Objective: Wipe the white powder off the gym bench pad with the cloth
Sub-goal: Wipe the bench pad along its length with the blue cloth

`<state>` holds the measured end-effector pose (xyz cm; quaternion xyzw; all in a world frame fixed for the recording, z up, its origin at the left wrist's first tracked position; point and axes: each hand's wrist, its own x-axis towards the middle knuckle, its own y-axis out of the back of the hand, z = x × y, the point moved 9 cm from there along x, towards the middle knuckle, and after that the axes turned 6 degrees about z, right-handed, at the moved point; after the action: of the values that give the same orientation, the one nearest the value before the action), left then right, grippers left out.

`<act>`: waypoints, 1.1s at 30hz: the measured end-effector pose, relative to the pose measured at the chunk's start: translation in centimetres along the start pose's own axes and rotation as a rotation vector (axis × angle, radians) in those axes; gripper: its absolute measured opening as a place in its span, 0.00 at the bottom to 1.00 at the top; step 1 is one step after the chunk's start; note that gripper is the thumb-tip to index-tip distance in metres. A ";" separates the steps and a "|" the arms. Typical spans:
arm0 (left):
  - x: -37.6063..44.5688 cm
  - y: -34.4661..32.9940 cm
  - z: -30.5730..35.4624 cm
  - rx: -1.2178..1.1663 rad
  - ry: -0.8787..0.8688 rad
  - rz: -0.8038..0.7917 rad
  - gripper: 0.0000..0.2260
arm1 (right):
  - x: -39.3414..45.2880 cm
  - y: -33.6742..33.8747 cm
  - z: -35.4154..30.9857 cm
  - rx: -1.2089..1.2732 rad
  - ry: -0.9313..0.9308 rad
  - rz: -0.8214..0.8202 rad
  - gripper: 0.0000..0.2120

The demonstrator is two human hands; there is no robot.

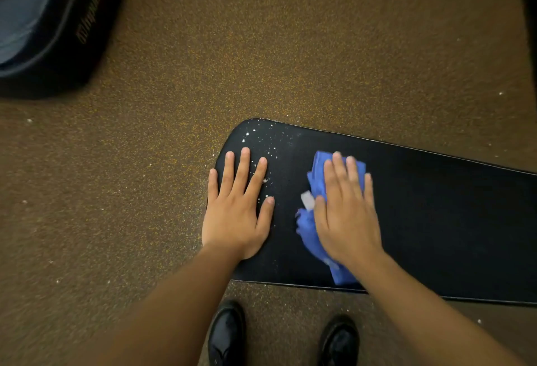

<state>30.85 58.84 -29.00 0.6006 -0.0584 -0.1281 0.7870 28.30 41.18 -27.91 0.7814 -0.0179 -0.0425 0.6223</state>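
Observation:
A black gym bench pad (436,220) stretches from the centre to the right edge. White powder (267,139) speckles its rounded left end. My left hand (238,205) lies flat on that end with fingers spread and holds nothing. A crumpled blue cloth (315,179) with a small white tag sits on the pad to the right of the powder. My right hand (345,208) presses flat on top of the cloth, fingers extended, and hides most of it.
Brown speckled rubber floor (261,45) surrounds the bench, with scattered white specks. A dark padded piece of equipment (52,25) lies at the top left. My two black shoes (226,336) stand just under the pad's near edge. A dark object shows at the right edge.

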 end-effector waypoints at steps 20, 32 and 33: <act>-1.8 3.4 0.6 -0.198 -0.003 0.119 0.36 | 1.4 4.9 -0.3 0.488 0.004 0.213 0.30; 1.3 -0.3 9.4 0.040 -0.210 0.075 0.28 | -1.1 0.8 4.7 -0.043 -0.098 0.020 0.33; 1.5 -0.7 9.4 0.052 -0.203 0.067 0.28 | -1.1 0.7 4.8 -0.049 -0.098 0.017 0.33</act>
<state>29.86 49.51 -27.19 0.6023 -0.1613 -0.1602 0.7652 26.75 36.45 -28.29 0.7628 -0.0538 -0.0759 0.6399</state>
